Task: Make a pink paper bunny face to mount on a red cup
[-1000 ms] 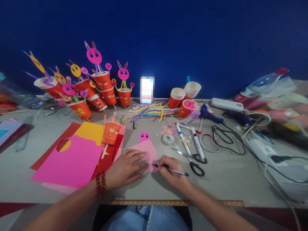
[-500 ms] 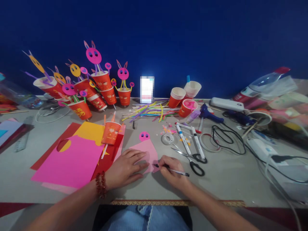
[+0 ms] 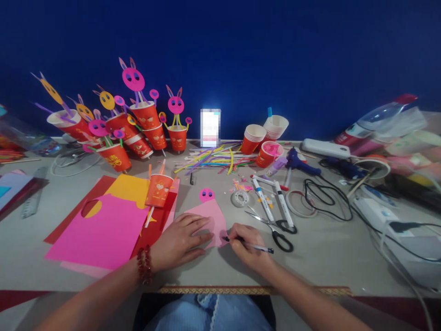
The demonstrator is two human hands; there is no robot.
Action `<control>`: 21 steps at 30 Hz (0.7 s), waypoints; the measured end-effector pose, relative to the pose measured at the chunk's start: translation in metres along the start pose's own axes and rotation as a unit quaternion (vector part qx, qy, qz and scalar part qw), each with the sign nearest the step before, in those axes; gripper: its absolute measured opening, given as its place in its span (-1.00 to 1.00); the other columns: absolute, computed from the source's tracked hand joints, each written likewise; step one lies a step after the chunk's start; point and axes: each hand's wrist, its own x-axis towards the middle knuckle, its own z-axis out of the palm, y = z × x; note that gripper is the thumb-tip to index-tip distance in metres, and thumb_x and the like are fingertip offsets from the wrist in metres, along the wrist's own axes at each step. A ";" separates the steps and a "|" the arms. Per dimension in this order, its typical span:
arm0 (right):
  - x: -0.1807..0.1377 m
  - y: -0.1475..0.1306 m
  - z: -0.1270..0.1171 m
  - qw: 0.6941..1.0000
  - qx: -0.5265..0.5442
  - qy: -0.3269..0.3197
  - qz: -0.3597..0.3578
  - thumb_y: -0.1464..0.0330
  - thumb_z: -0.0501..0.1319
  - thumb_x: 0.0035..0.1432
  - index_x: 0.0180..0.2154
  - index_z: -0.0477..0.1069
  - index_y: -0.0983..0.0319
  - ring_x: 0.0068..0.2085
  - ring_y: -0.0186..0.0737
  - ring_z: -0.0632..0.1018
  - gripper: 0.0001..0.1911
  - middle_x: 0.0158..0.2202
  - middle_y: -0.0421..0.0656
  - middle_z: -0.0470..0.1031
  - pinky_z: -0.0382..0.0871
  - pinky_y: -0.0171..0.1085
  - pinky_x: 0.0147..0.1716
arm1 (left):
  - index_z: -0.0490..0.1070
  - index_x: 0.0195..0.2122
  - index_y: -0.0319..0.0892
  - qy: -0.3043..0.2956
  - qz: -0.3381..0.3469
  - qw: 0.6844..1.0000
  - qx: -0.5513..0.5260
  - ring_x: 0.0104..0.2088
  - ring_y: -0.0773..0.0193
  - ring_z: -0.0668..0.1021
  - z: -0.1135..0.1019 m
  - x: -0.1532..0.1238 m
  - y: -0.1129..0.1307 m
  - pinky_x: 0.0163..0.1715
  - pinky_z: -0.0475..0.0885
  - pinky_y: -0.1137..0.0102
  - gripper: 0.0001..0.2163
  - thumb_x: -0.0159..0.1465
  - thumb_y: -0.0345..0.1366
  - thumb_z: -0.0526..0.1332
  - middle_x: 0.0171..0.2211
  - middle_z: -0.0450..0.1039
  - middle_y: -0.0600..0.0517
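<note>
My left hand (image 3: pixel 184 239) lies flat with its fingers spread, pressing on a light pink sheet of paper (image 3: pixel 217 216). In my right hand (image 3: pixel 248 246) is a black-tipped pen (image 3: pixel 258 248), pinched between thumb and fingers, its tip at the right edge of the pink sheet. Just beyond the sheet lies a small pink paper face (image 3: pixel 207 195) with two dark eyes. To the right of my right hand are black-handled scissors (image 3: pixel 280 234), partly spread. A red paper cup (image 3: pixel 159 191) lies tilted on coloured paper sheets (image 3: pixel 99 234) at the left.
Several cup puppets (image 3: pixel 177 138) stand at the back left. Colourful pipe cleaners (image 3: pixel 213 158) lie in the middle, before a bright screen (image 3: pixel 210 128). Tape (image 3: pixel 240 198), white markers (image 3: pixel 285 207), stacked cups (image 3: pixel 253 138) and a blue glue gun (image 3: pixel 301 163) with black cable are on the right.
My right hand has shifted the pen slightly to the right, towards the sheet's edge. My left hand stays in place on the paper.
</note>
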 end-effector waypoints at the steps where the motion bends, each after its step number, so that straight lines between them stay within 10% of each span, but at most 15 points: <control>1: 0.000 -0.001 0.000 1.000 0.001 -0.002 -0.001 0.49 0.03 0.03 -0.54 0.19 0.17 -0.56 -0.32 0.32 -0.84 -0.61 -0.29 0.27 0.11 -0.35 -0.51 | 0.35 0.13 -0.01 0.000 0.001 1.000 -0.001 0.18 -0.01 0.32 0.000 0.000 0.000 0.12 0.26 0.06 -0.65 0.32 -0.14 0.20 0.25 0.25 -0.09; 21: -0.003 0.002 -0.001 1.000 0.009 -0.014 -0.023 0.50 0.02 0.01 -0.57 0.15 0.17 -0.58 -0.35 0.28 -0.82 -0.64 -0.31 0.22 0.07 -0.34 -0.54 | 0.33 0.14 -0.01 -0.014 0.002 1.000 -0.001 0.19 0.00 0.30 0.000 0.000 -0.001 0.13 0.24 0.06 -0.64 0.34 -0.15 0.18 0.28 0.20 -0.09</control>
